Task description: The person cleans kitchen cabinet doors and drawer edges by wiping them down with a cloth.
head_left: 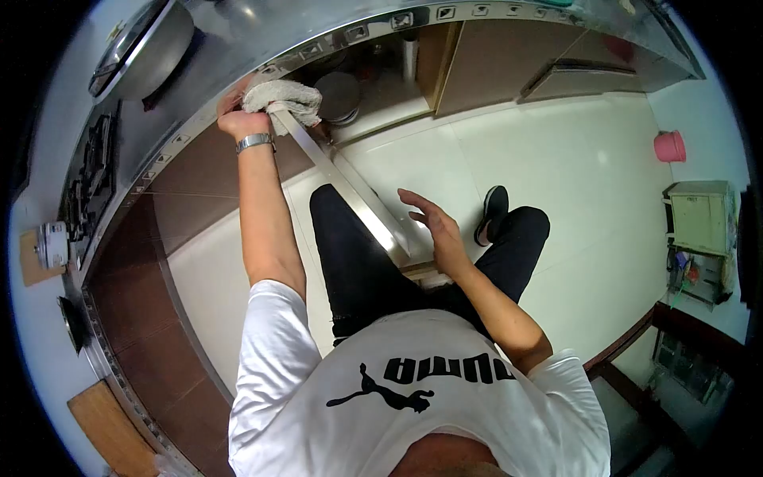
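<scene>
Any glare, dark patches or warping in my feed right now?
Head view: strong wide-angle warping, counter edge bowed, frame corners black; glare on the silvery strip, toward its lower end; open cabinet dim inside, contents hard to tell; cloth at the left hand readable.

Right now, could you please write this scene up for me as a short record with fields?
Left hand: holds a white cloth
Right hand: open, holding nothing
Cloth position: at the far end of a long silvery panel
Cabinet: open beside the cloth, with a round container inside
Counter: metal pan at the picture's upper left
Floor: pale tiles
Far right: pink bucket
</scene>
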